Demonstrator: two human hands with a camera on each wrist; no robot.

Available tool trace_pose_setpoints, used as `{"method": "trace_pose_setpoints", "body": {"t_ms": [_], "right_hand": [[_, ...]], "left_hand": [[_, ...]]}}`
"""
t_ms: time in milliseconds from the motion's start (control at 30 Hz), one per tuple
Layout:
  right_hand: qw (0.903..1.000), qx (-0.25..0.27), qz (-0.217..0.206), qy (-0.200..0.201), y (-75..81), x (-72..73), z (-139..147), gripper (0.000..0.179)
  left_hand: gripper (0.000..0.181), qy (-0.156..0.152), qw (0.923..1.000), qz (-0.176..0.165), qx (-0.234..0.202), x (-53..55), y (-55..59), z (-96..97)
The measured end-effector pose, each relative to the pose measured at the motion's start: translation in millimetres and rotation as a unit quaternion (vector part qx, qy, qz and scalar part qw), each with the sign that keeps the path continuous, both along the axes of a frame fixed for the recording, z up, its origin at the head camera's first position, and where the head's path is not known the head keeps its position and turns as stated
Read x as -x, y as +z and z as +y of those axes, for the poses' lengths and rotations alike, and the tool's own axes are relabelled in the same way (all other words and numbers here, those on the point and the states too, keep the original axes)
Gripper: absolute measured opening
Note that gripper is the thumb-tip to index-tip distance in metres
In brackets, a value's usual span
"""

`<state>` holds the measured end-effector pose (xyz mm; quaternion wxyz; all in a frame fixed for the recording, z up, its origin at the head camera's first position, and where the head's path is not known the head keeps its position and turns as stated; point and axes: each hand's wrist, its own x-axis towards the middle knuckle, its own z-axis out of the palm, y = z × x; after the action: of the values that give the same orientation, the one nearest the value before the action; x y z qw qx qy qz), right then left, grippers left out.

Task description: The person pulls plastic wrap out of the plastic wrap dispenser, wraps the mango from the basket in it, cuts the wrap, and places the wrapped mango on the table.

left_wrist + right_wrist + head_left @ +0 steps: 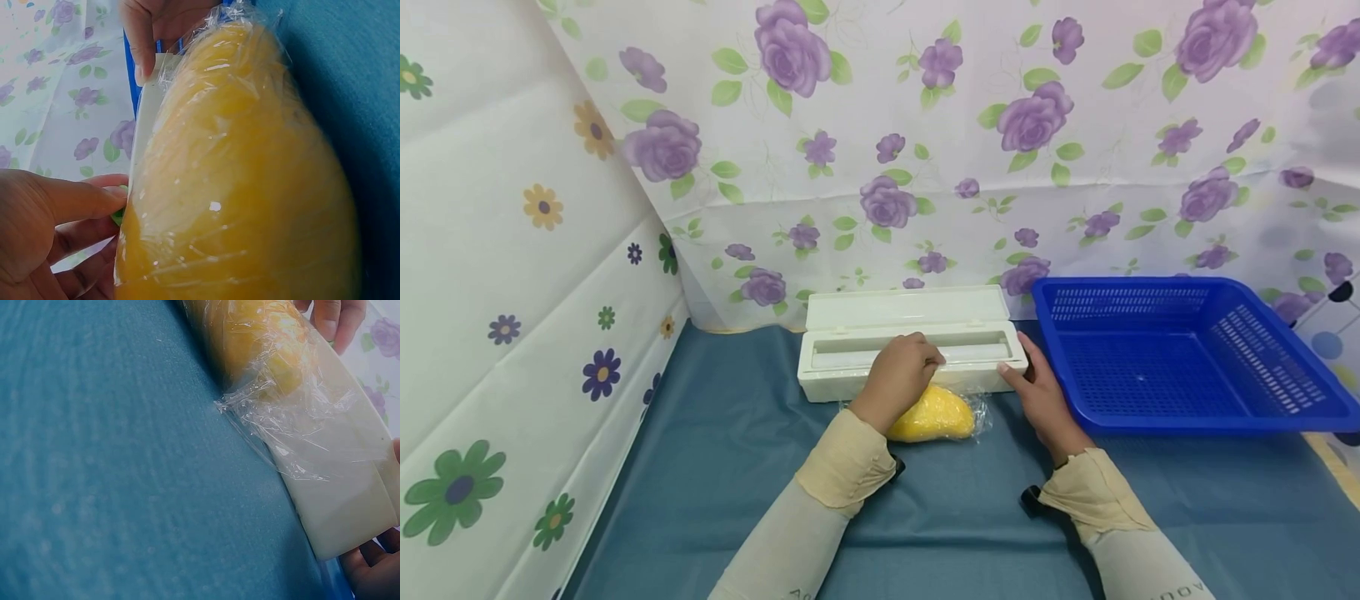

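A white cling film box (835, 385) stands on the cloth with its lid (910, 308) raised and a pale roll (842, 359) inside. Over its front edge, my left hand (898, 373) pinches a small green piece (119, 214) between thumb and fingers. My right hand (1043, 402) grips the box's right end, thumb on the top edge and fingers round the side. Right before the box lies a yellow, mango-like fruit (942, 415) wrapped in clear film. Loose film (294, 434) gathers at its right end, against the box front in the right wrist view.
A blue plastic basket (1202, 421) stands just right of the box, close to my right hand. Teal cloth (730, 467) covers the table. A flowered curtain (887, 150) hangs right behind the box, and another sheet (527, 292) borders the left side.
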<state>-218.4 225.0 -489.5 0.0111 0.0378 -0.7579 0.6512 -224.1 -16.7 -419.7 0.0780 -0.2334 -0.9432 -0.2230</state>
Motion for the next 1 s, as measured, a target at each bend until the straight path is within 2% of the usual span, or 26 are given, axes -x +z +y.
{"method": "trace_pose_setpoints", "body": {"t_ms": [700, 1000], "right_hand": [[1.0000, -0.007, 0.002, 0.000, -0.8, 0.1, 0.0, 0.075], [1.0000, 0.005, 0.008, 0.003, 1.8, -0.7, -2.0, 0.074]], "left_hand": [[0.015, -0.004, 1.0000, 0.007, 0.002, -1.6, 2.7, -2.2], [0.016, -0.006, 0.9999, 0.014, 0.005, -0.6, 2.0, -2.4]]}}
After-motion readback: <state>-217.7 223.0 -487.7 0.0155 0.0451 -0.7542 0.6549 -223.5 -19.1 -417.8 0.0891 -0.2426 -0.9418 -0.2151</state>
